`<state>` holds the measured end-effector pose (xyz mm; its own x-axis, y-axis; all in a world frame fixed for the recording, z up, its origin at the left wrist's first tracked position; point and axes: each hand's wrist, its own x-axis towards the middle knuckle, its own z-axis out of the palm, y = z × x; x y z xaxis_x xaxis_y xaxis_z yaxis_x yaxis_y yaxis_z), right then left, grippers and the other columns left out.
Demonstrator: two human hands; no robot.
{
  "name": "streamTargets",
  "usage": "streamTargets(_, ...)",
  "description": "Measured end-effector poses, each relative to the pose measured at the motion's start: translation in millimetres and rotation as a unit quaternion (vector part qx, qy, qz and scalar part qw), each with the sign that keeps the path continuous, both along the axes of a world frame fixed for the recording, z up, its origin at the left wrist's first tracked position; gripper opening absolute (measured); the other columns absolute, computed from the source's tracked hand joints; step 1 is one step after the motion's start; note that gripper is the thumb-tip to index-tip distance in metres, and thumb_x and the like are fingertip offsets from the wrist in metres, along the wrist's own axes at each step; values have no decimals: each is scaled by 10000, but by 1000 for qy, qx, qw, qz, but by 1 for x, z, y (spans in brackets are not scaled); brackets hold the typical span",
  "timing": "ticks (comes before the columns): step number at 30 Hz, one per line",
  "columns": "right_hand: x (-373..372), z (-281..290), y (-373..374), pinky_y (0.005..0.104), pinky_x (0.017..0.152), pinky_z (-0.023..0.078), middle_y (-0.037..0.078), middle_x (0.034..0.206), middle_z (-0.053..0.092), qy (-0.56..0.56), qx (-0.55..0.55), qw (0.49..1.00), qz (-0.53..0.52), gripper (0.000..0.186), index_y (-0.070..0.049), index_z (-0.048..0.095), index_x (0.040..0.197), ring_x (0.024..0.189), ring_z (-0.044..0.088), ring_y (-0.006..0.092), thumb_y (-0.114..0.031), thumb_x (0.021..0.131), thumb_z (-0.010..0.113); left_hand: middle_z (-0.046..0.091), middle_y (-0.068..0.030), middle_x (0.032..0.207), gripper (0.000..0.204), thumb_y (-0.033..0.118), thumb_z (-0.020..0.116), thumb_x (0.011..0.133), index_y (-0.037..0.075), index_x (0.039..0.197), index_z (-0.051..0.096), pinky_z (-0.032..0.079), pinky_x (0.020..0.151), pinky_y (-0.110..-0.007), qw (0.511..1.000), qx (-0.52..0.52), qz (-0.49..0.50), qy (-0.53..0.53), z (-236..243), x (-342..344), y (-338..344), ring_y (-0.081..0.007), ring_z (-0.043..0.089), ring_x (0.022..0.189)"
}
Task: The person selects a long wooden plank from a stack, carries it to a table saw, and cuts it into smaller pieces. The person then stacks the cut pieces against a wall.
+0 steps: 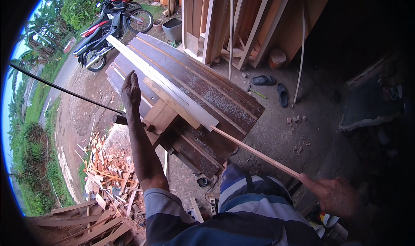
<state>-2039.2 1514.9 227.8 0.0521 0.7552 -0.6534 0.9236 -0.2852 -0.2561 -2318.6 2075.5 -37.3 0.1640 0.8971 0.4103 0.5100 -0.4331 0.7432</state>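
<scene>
A long, thin wooden strip (257, 152) slants from the near right corner of the work table (216, 96) down to my right hand (335, 195). That hand is closed at the strip's near end, its index finger lying along the wood. Reaching over the table's left side, my left hand (131, 90) has its fingers stretched out and holds nothing I can see. Beside it runs a long pale straight bar (160, 79), which meets the strip's far end. A wooden board (170, 101) and a wooden block (160, 115) lie between the bar and my left forearm. Sawdust covers part of the tabletop.
A heap of wood offcuts (110, 172) lies at lower left. Motorcycles (110, 32) stand at the far left. Tall planks (242, 25) lean at the back. Slippers (282, 94), a hammer-like tool (257, 92) and small wood pieces (298, 120) are on the floor at right.
</scene>
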Motion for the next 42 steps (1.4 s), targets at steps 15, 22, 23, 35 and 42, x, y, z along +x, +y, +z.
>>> streamTargets(15, 13, -6, 66, 456, 557, 554, 131, 772, 634, -6, 5, 1000, -11, 704, -96, 526, 1464, 634, 681, 299, -2, 783, 678, 524, -11, 1531, 714, 627, 136, 1061, 260, 1309, 696, 76, 1191, -688, 842, -166, -226, 461, -112, 63, 123, -299, 363, 1489)
streamTargets(22, 13, -10, 82, 460, 541, 546, 120, 783, 636, -9, 4, 1000, 1, 702, -98, 546, 1455, 617, 675, 290, 1, 774, 685, 640, -70, 1394, 739, 652, 149, 1048, 226, 1278, 707, 114, 1175, -699, 835, -190, -225, 465, -106, 70, 129, -312, 484, 1403)
streamTargets(23, 13, -10, 83, 463, 542, 546, 121, 789, 638, -15, -11, 1000, 4, 707, -99, 543, 1459, 619, 676, 292, 0, 773, 685, 643, -74, 1388, 741, 652, 147, 1048, 223, 1273, 709, 113, 1175, -702, 839, -181, -227, 460, -105, 70, 129, -315, 487, 1399)
streamTargets(35, 11, -11, 109, 479, 589, 581, 150, 887, 661, -7, -35, 999, 33, 767, -92, 497, 1497, 665, 702, 318, -6, 756, 676, 690, -120, 1288, 717, 644, 187, 1042, 207, 1194, 735, 158, 1160, -707, 830, -182, -224, 477, -105, 80, 148, -368, 559, 1316)
streamTargets(42, 13, -14, 125, 485, 614, 594, 166, 919, 653, 18, -45, 999, 20, 799, -84, 467, 1516, 688, 714, 321, -24, 754, 696, 726, -144, 1194, 540, 585, 580, 897, 179, 1229, 705, 458, 1038, -474, 811, -190, -253, 493, -96, 81, 162, -353, 657, 1170)
